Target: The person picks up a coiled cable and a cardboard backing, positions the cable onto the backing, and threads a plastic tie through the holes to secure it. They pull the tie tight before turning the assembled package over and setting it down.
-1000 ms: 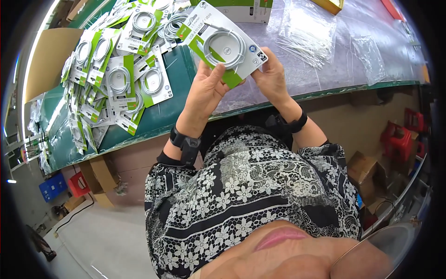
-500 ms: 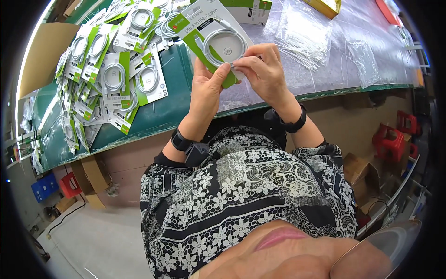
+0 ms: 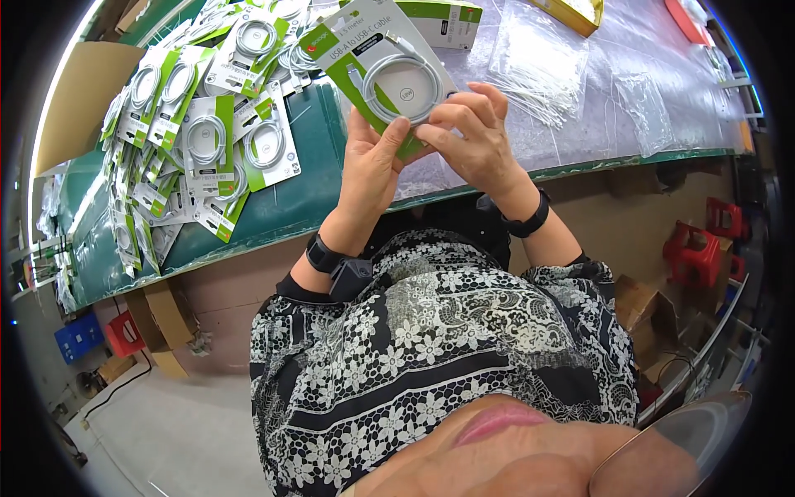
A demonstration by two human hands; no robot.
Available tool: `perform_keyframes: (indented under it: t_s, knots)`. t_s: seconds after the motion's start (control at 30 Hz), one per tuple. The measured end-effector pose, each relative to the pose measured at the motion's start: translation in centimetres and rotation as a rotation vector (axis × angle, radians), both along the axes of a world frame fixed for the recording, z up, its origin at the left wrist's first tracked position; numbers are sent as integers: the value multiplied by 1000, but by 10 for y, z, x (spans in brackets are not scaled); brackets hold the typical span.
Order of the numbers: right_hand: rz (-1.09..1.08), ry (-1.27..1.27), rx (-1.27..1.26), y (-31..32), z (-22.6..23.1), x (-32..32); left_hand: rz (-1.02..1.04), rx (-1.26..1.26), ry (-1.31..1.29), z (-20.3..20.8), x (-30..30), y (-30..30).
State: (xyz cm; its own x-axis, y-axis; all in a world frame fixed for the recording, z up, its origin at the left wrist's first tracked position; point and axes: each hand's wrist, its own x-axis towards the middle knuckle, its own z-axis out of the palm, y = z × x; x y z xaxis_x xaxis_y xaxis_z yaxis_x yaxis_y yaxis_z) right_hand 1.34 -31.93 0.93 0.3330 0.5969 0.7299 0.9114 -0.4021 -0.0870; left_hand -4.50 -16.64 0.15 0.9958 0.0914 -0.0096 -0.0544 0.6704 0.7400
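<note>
A flat white and green card with a coiled pale-grey USB cable (image 3: 404,79) is held up over the table, tilted to the left. My left hand (image 3: 371,166) grips its lower edge, thumb on the front and fingers behind. At the lower right of the coil, my right hand (image 3: 479,142) has its fingers curled in, thumb and fingertips pressed together against the card's edge. What exactly lies between those fingertips is partly hidden. To the left lies a heap of similar carded cables (image 3: 199,137), overlapping one another on the green mat (image 3: 319,141).
Behind the held card lies a green and white box (image 3: 447,23). A clear bag of thin white strips (image 3: 542,70) sits on the right, with a crumpled clear bag (image 3: 644,108) beyond and a yellow tray (image 3: 590,18) behind. Cardboard (image 3: 87,103) stands far left; red stools (image 3: 691,253) are off right.
My right hand has shifted slightly down and curled its fingers at the card's lower edge, away from the front of the coil. My left hand holds the card almost still.
</note>
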Motion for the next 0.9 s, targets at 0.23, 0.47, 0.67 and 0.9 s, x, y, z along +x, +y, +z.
perform_keyframes:
  t_s: [0.23, 0.47, 0.67, 0.9]
  knots:
    - [102, 9, -39, -4, 3, 4, -102, -108, 78, -3, 3, 4]
    - [32, -48, 49, -13, -6, 1, 155, 897, 198, 16, -5, -3]
    - [-17, -134, 81, -30, -13, 0, 378, 1075, -613, 10, 1, -1]
    - [49, 53, 177, -34, -16, -6, 394, 1204, -954, 30, 4, 4]
